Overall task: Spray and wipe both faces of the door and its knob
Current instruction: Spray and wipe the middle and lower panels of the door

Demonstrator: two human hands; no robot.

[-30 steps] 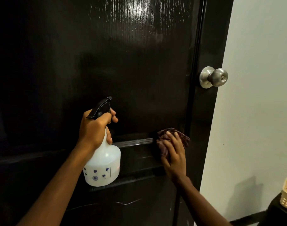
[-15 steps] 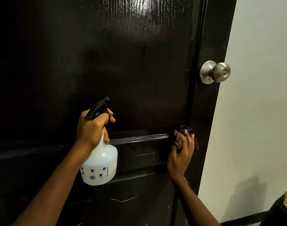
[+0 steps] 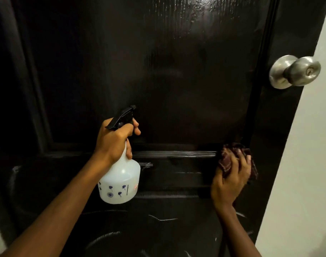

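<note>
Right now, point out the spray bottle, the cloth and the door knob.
spray bottle point(image 3: 121, 184): head view, on its white body.
cloth point(image 3: 227, 163): head view, on the dark red fold at its left.
door knob point(image 3: 303, 71): head view, on the round metal ball.

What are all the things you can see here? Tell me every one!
door: one, glossy black, fills most of the view
knob: one, silver, near the door's right edge, above the cloth
spray bottle: one, whitish with a black trigger head, in front of the door, left of middle
cloth: one, dark red, bunched against the door, lower right
wall: one, white, right of the door
left hand: one, grips the spray bottle's neck
right hand: one, holds the cloth to the door
</note>
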